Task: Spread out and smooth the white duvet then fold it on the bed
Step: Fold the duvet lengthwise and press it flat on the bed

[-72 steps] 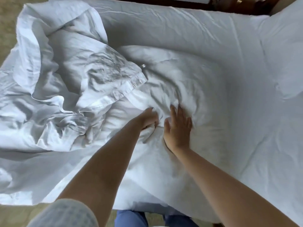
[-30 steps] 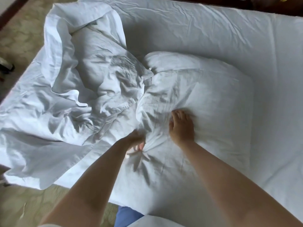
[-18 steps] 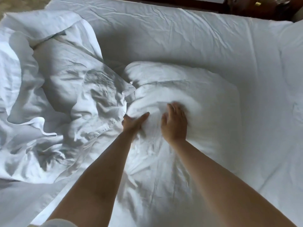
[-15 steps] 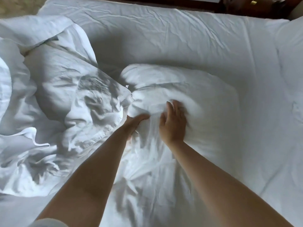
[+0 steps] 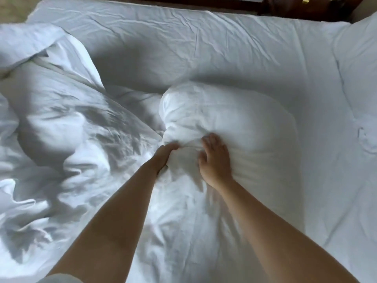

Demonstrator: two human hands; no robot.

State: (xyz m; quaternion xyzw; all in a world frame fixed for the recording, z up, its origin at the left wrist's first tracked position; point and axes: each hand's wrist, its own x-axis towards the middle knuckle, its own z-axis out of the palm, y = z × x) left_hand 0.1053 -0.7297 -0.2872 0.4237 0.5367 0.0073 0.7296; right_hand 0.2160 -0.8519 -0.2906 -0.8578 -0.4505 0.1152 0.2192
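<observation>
Head view:
Duvet: white duvet (image 5: 234, 127) lies bunched in a puffy mound in the middle of the bed (image 5: 204, 37), its loose part rumpled toward the left edge.
Left hand: left hand (image 5: 164, 155) has its fingers curled into a fold at the mound's near left side, gripping the cloth.
Right hand: right hand (image 5: 214, 160) rests palm down on the mound just beside it, fingers spread and pressing.
Bed: sheet creased, dark wood beyond the far edge.
</observation>
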